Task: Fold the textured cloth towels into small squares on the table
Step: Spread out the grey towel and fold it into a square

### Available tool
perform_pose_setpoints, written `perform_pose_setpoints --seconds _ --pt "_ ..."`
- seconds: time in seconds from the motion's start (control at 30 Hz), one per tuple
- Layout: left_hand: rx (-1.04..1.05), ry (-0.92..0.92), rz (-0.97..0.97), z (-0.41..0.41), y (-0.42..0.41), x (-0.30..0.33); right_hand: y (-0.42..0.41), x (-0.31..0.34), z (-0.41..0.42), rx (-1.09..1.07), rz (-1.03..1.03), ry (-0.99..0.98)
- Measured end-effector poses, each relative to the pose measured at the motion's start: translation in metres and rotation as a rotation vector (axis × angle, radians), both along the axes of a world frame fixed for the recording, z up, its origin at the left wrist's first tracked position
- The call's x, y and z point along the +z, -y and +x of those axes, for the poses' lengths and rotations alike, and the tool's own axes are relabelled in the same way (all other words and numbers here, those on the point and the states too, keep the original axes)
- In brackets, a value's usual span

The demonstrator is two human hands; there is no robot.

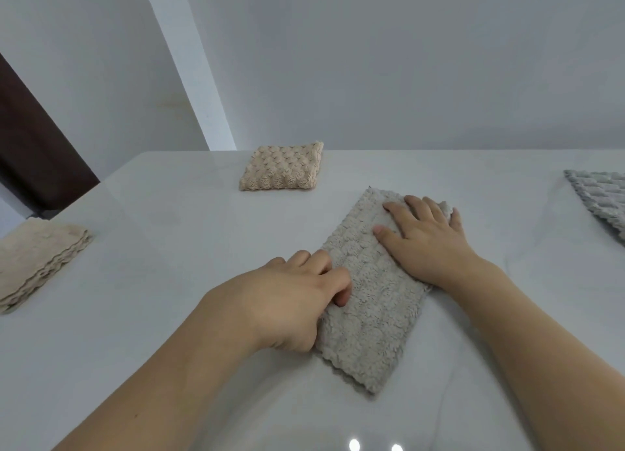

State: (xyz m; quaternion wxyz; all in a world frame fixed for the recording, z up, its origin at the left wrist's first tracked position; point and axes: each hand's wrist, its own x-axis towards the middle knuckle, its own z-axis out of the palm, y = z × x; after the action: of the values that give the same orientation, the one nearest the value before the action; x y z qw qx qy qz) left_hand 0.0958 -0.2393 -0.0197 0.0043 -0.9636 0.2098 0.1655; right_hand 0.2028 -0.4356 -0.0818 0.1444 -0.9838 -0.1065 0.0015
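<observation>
two bare forearms reach in from the bottom edge, with no sleeve in sight on either. the left hand (297,295) and right hand (426,237) wear nothing: fingers plain, wrists plain, nails short and unpainted.

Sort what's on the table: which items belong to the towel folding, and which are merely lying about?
Part of the job:
grey towel, a long strip under both hands
left hand
right hand
beige folded square
cream folded stack
grey-blue towel at right edge

Lying about:
nothing seen
</observation>
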Motion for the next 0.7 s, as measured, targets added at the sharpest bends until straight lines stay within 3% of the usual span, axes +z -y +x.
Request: perform_pose_setpoints --seconds 0.17,0.3,0.47,0.6,0.7 --pt "-0.004 -0.032 -0.09 0.011 -0.001 0.005 0.001 0.002 0.001 0.022 0.031 -0.024" --pt "0.032 -0.128 -0.048 0.008 0.006 0.012 0.0 0.007 0.001 0.132 0.102 -0.034" --pt "0.074 -0.382 0.025 -0.004 0.002 0.031 0.0 0.003 0.0 0.14 0.203 0.021" --pt "-0.043 -0.156 0.219 -0.017 0.015 0.016 0.0 0.001 0.001 0.122 0.224 0.041" --pt "-0.069 -0.012 0.173 -0.018 0.022 0.007 -0.002 -0.001 0.001 0.099 0.236 0.058"
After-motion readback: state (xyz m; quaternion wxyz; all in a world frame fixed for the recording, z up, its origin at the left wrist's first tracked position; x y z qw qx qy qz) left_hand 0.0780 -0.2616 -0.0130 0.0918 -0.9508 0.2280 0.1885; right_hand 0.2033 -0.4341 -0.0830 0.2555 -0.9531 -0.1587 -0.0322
